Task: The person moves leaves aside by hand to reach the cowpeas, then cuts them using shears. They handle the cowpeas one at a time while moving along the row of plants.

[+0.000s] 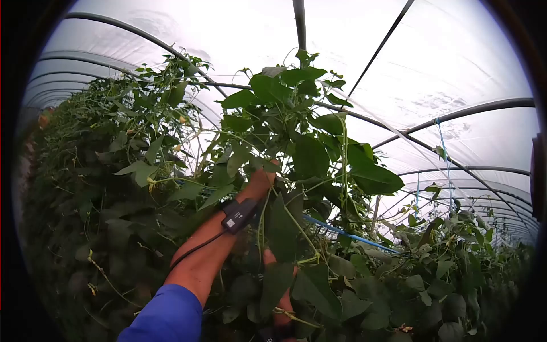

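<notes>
My left hand (261,181) reaches up into a tall climbing bean plant (310,157), its fingers hidden among the leaves. A black device (239,215) with a cable is strapped at that wrist, below which comes a blue sleeve (165,316). Lower down, my right hand (279,285) is mostly covered by broad leaves, so its fingers cannot be made out. Thin, long green bean pods (345,154) hang to the right of my left hand. A blue string (347,233) runs through the foliage to the right of both hands.
A dense row of vines (114,222) stretches away on the left. Lower plants (450,273) grow on the right, with a blue hanging string (444,148) above them. Dark curved tubes (484,108) carry the translucent plastic cover (245,34) overhead.
</notes>
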A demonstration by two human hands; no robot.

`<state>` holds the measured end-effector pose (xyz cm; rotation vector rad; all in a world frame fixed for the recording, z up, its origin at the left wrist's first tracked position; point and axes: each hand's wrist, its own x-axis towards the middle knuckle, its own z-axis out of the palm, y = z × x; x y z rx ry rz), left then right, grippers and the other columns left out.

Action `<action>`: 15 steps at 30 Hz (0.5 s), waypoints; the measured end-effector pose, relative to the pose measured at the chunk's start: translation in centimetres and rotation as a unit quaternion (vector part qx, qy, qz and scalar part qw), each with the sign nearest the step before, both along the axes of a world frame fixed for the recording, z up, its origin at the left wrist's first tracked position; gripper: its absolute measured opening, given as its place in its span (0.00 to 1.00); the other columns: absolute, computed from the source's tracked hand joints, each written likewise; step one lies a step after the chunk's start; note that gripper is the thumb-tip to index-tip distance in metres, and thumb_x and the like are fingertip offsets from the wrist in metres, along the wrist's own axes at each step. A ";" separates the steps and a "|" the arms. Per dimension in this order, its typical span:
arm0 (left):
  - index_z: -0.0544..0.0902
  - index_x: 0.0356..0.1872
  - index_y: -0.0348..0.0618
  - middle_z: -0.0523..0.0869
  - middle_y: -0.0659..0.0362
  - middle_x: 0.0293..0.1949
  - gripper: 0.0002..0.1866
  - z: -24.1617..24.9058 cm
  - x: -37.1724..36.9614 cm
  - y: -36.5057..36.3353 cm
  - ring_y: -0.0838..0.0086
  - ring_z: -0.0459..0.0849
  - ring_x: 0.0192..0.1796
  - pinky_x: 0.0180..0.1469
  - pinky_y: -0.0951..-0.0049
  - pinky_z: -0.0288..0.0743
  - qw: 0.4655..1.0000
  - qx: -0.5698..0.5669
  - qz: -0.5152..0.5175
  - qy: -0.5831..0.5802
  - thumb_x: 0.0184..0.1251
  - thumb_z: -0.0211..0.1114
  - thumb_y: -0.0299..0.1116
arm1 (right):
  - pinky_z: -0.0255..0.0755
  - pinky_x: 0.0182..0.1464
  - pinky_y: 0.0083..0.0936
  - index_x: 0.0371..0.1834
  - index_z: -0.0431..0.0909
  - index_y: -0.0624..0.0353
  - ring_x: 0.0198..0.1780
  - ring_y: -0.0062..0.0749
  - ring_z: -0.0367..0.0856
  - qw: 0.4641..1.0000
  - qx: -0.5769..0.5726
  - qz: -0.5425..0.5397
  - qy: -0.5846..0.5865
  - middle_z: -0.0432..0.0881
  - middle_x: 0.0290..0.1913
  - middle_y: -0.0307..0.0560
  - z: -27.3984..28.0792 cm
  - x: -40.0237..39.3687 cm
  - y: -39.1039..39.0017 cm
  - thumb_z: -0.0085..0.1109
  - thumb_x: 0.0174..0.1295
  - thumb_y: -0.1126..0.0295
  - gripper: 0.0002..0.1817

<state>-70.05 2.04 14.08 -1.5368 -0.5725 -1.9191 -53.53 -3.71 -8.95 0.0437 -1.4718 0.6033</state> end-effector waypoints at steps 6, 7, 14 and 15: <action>0.72 0.21 0.32 0.74 0.46 0.19 0.13 1.2 -1.2 0.7 0.58 0.71 0.21 0.28 0.58 0.63 1.000 0.013 0.008 -0.014 0.61 0.53 0.33 | 0.69 0.39 0.18 0.45 0.73 0.64 0.36 0.22 0.74 0.999 0.028 -0.003 -0.044 0.76 0.38 0.42 2.5 7.4 -8.3 0.56 0.63 0.61 0.17; 0.73 0.22 0.33 0.75 0.46 0.19 0.13 1.0 -1.3 0.8 0.58 0.72 0.22 0.28 0.59 0.64 0.999 0.015 0.045 0.004 0.61 0.53 0.33 | 0.69 0.39 0.18 0.45 0.73 0.64 0.36 0.22 0.74 0.999 0.021 -0.010 -0.041 0.76 0.38 0.42 2.3 8.8 -8.4 0.56 0.63 0.61 0.17; 0.76 0.27 0.31 0.81 0.44 0.27 0.19 0.8 -1.1 0.4 0.57 0.80 0.31 0.35 0.59 0.70 0.998 -0.049 -0.030 -0.041 0.59 0.57 0.42 | 0.54 0.25 0.23 0.34 0.73 0.64 0.23 0.20 0.58 0.870 0.045 -0.079 -0.484 0.66 0.19 0.32 2.3 18.5 -5.6 0.62 0.60 0.58 0.18; 0.76 0.27 0.31 0.81 0.44 0.27 0.19 1.0 -1.0 0.8 0.57 0.80 0.31 0.35 0.59 0.70 0.997 -0.049 -0.036 -0.039 0.59 0.57 0.42 | 0.54 0.25 0.23 0.34 0.73 0.64 0.23 0.20 0.58 0.870 0.042 -0.085 -0.483 0.66 0.19 0.32 1.2 19.9 -4.7 0.62 0.60 0.58 0.18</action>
